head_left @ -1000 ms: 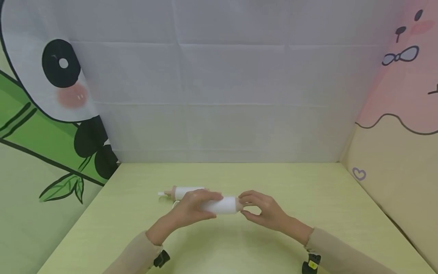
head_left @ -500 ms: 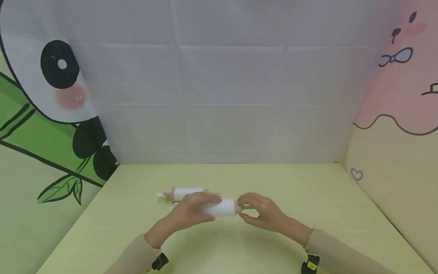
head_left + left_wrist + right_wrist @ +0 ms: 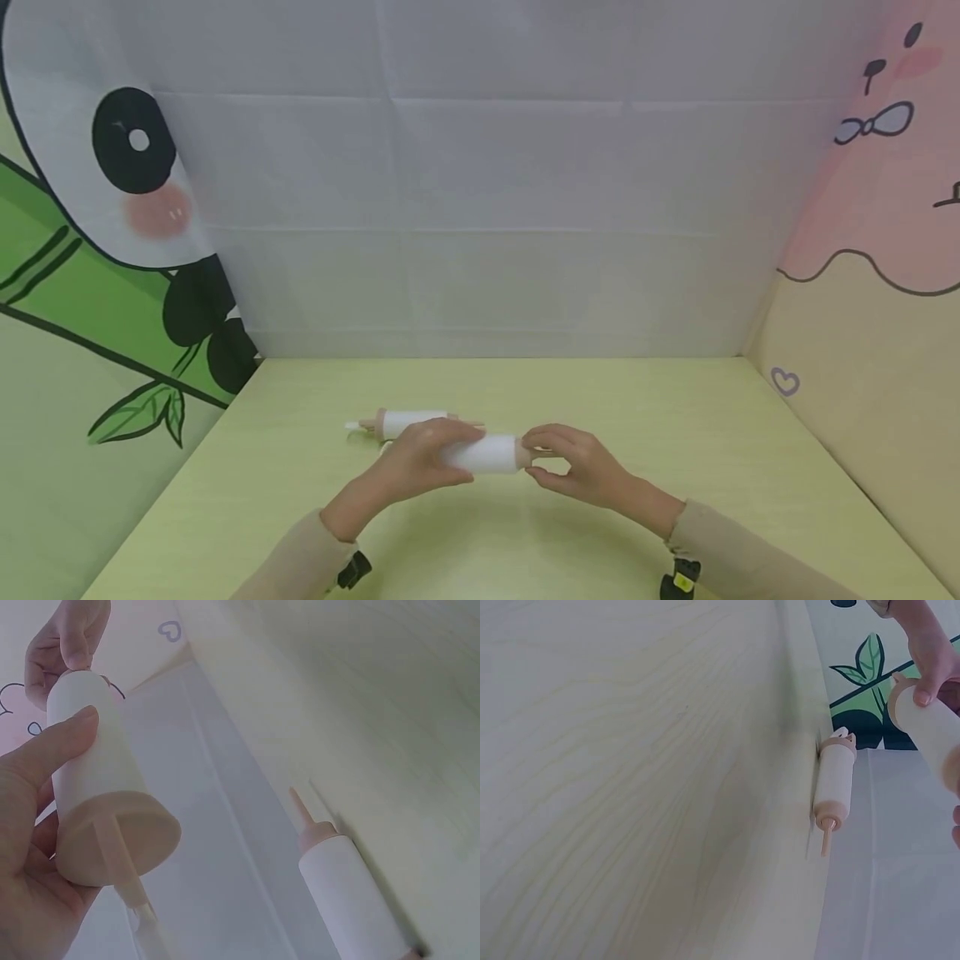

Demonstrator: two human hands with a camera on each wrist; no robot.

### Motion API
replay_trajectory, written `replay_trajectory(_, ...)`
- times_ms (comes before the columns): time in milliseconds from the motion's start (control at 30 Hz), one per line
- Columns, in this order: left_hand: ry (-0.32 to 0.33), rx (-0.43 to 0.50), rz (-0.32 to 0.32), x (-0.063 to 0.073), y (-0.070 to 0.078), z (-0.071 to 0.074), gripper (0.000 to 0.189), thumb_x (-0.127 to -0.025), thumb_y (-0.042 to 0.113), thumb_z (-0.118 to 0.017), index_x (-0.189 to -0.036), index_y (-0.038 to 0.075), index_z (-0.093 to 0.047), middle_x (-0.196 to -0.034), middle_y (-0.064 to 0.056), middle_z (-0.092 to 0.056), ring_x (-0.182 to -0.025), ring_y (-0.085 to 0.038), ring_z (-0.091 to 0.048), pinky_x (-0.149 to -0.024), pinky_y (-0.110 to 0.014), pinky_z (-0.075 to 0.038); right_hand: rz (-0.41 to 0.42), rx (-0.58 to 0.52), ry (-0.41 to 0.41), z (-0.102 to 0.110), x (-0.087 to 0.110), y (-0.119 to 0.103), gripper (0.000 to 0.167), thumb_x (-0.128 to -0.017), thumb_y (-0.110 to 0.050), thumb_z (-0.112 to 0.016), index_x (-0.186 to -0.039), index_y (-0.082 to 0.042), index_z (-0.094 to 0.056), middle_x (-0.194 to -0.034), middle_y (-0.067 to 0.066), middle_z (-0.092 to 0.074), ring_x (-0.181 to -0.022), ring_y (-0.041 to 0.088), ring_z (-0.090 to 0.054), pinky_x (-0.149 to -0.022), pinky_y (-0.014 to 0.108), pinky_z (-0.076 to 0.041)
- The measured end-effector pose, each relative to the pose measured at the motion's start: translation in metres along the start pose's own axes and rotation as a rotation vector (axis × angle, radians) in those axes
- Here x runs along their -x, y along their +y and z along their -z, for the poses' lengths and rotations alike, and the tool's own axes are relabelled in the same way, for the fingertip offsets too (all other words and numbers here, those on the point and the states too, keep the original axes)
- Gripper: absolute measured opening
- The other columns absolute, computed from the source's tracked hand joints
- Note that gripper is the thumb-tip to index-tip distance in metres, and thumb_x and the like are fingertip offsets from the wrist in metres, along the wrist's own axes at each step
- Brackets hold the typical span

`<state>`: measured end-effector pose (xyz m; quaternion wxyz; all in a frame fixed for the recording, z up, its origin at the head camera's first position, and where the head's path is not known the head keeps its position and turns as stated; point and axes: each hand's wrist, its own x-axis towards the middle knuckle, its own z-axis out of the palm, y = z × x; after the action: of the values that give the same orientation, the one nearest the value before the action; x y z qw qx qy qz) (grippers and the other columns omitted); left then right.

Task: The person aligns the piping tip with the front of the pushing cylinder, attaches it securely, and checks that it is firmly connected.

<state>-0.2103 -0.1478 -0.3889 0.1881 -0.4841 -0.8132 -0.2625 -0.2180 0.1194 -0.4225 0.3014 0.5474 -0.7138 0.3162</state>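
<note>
My left hand grips a white syringe-like tube with beige ends, held sideways above the table. In the left wrist view its thumb lies along the white barrel, and a beige rod with a pale tip sticks out of the flanged end. My right hand pinches the narrow beige end between fingers and thumb. Behind the left hand lies a second similar tube, partly covered by that hand in the head view. Its beige nozzle shows in the right wrist view.
The pale wooden table meets a white cloth backdrop at its far edge. A panda-and-bamboo printed panel stands at the left and a pink-and-cream one at the right.
Both hands stay on the same tube with almost no shift. The right fingers change slightly at its narrow end, and the second tube lies where it was.
</note>
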Motion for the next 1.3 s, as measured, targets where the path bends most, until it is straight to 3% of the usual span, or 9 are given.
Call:
replay_trajectory(133,0.007,-0.018,-0.011,-0.0001,-0.0003,0.0007,0.05,-0.061,0.015,-0.083,-0.107,0.005,-0.064,-0.108,-0.011,-0.064,-0.097,-0.025,-0.061,-0.078,-0.036,-0.05,-0.01,-0.033,-0.004,-0.0001,-0.0002,0.0001,0.024,-0.086,-0.015,-0.061,-0.104,0.0,-0.058,-0.099,0.009,-0.061,-0.089,0.02,-0.062,-0.074,0.016,-0.049)
replay_trajectory(500,-0.004,-0.016,-0.003,-0.0018,0.0015,0.0022,0.05,-0.063,0.017,-0.082,-0.108,0.006,-0.063,-0.108,-0.009,-0.065,-0.096,-0.024,-0.061,-0.077,-0.034,-0.05,0.019,0.078,0.014,0.0002,0.0009,0.0003,0.024,-0.087,-0.02,-0.059,-0.102,0.0,-0.059,-0.1,0.009,-0.059,-0.086,0.018,-0.062,-0.075,0.017,-0.049)
replay_trajectory(767,0.004,-0.039,0.025,-0.0022,0.0023,0.0002,0.05,-0.063,0.018,-0.082,-0.107,0.005,-0.064,-0.106,-0.008,-0.066,-0.094,-0.025,-0.062,-0.078,-0.036,-0.05,-0.013,-0.021,-0.006,0.0018,-0.0017,0.0024,0.025,-0.087,-0.017,-0.06,-0.104,0.001,-0.059,-0.098,0.011,-0.062,-0.087,0.02,-0.063,-0.074,0.017,-0.05)
replay_trajectory(967,-0.003,-0.011,0.025,-0.0029,0.0018,-0.0021,0.048,-0.063,0.018,-0.083,-0.105,0.005,-0.065,-0.106,-0.009,-0.066,-0.097,-0.026,-0.061,-0.078,-0.036,-0.05,-0.052,-0.123,-0.016,0.0,0.0004,0.0054,0.035,-0.072,0.003,-0.072,-0.103,0.002,-0.057,-0.097,0.012,-0.062,-0.086,0.021,-0.063,-0.071,0.02,-0.051)
replay_trajectory(1100,-0.023,0.015,0.019,-0.0036,0.0,-0.0036,0.048,-0.063,0.018,-0.082,-0.106,0.004,-0.065,-0.107,-0.01,-0.065,-0.098,-0.026,-0.06,-0.078,-0.035,-0.05,-0.058,-0.13,-0.016,-0.0012,0.0022,0.0058,0.039,-0.065,0.009,-0.073,-0.1,0.003,-0.057,-0.094,0.012,-0.061,-0.084,0.022,-0.063,-0.07,0.022,-0.052)
replay_trajectory(1300,-0.022,0.043,0.012,-0.0039,-0.0018,-0.0069,0.048,-0.064,0.017,-0.082,-0.106,0.003,-0.064,-0.108,-0.012,-0.065,-0.099,-0.027,-0.06,-0.078,-0.035,-0.05,-0.054,-0.114,-0.03,0.0017,0.0026,0.0059,0.036,-0.069,0.005,-0.073,-0.1,0.001,-0.058,-0.093,0.009,-0.062,-0.084,0.019,-0.063,-0.07,0.02,-0.051)
